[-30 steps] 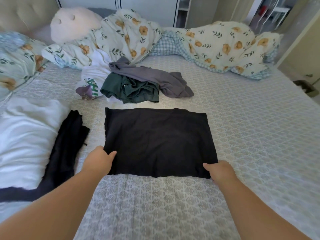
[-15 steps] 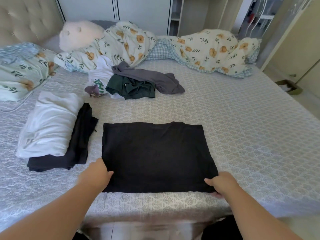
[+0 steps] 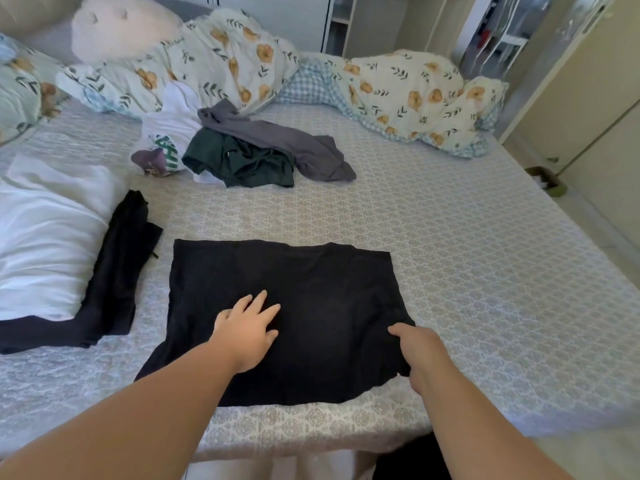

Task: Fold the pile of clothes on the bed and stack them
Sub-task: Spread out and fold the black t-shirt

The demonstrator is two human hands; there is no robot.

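Note:
A black garment lies flat as a rectangle near the front edge of the bed. My left hand rests on it with fingers spread and straight, pressing its left middle. My right hand grips the garment's right near edge, which is a little rumpled. Further back sits the unfolded pile: a dark green piece, a grey one and a white printed one. At the left a folded white item lies on a folded black one.
A bunched floral duvet and a pale plush pillow line the head of the bed. A floral pillow sits far left. Wardrobe doors and bare floor are on the right beyond the bed.
My left hand let go of the garment's near left corner and moved onto its middle, fingers spread flat. My right hand stays on the right near edge. The view shifted closer.

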